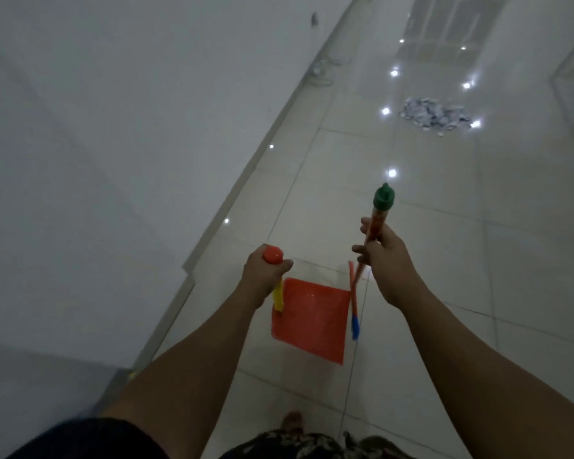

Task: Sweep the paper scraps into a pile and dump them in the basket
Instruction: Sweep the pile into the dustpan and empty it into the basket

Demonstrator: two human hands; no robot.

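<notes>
I saw the left hand (262, 276) gripping the dustpan (312, 323) handle, the right hand (383, 260) the broom (382, 197). The paper scraps (434, 115) lay piled well ahead of both.

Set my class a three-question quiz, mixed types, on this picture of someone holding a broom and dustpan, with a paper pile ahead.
1. True or false: the left hand holds the dustpan by its handle.
2. Which colour caps the top of the broom, above the right hand? A green, B black, C white.
3. Fill in: the paper pile lies on the ___, apart from the dustpan.
Key: 1 true; 2 A; 3 floor.
</notes>
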